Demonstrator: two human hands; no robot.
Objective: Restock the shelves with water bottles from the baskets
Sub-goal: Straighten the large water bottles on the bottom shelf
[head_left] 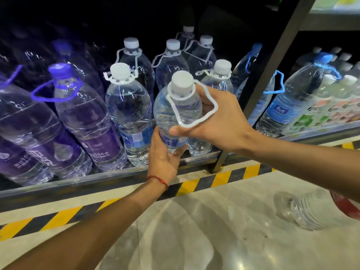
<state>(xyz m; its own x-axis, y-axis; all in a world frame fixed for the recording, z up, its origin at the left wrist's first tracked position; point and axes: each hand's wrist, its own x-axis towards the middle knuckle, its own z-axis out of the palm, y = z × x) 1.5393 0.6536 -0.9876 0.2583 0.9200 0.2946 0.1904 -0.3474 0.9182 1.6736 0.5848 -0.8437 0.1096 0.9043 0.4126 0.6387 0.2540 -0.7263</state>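
White-capped bottle (176, 114) sits gripped in both our hands, left hand (164, 158) under its base, right hand (220, 121) at its neck, over the shelf (109, 177) front among stocked rows, while another bottle (309, 209) waits on the floor.

At your nine o'clock, the purple-labelled bottle (91, 121) shows "186" under a ring emblem. The blue label on the bottle you hold (176, 114) shows letters ending in "INA", the rest hidden. The labels at your three o'clock are too blurred to read.
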